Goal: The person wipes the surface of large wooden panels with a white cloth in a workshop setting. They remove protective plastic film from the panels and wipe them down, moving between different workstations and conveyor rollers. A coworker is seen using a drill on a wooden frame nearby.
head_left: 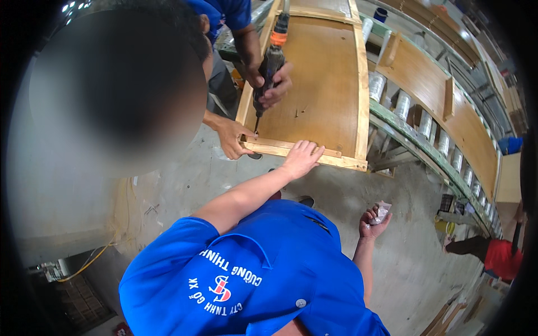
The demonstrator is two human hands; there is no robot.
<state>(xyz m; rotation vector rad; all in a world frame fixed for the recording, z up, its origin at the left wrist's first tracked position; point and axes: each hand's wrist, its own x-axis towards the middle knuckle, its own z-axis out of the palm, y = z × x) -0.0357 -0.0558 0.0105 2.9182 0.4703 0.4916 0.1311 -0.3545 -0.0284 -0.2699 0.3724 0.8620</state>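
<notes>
My left hand (302, 158) lies over a narrow wooden strip (274, 144) along the near end of a framed wooden panel (319, 73). Its fingers bend over the strip and hold it against the end rail. Off to the right and away from the panel, my right hand (372, 226) is closed around a small crumpled clear plastic bag (383, 211); what the bag contains is not clear. A co-worker grips a dark power screwdriver (271, 64), its bit pointing down at the strip's left end. The co-worker's other hand (228, 137) steadies that corner.
Two small screws (297, 113) appear to lie on the panel. A green-edged roller conveyor (412, 134) runs along the right, carrying another wooden panel (431, 84). The co-worker leans in close at upper left. A person in red (504, 259) is at the far right.
</notes>
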